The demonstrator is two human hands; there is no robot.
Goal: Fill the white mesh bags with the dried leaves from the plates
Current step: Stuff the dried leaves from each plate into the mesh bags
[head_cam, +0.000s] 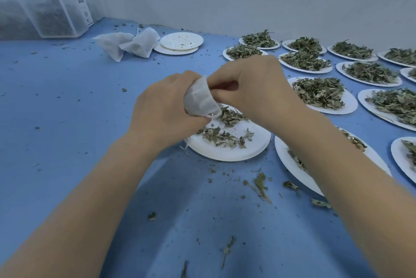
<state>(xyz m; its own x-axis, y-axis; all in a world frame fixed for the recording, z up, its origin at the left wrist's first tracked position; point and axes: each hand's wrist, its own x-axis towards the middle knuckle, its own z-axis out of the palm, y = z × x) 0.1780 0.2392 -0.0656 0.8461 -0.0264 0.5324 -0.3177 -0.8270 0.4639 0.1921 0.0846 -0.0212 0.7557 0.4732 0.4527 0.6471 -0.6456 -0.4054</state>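
Both forearms reach over the blue table (67, 102); left hand (164, 106) grips a white mesh bag (200, 100) (above a leaf-strewn paper plate (254, 145)), right hand (252, 84) pinching its rim.

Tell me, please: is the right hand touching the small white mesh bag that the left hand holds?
Touching. The head view shows the right hand pinching the upper edge of the small white mesh bag, which the left hand grips.

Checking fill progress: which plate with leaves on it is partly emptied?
The plate directly under both hands, nearest the mesh bag: thin scattered leaves, bare white showing. The plates to the right carry full heaps.
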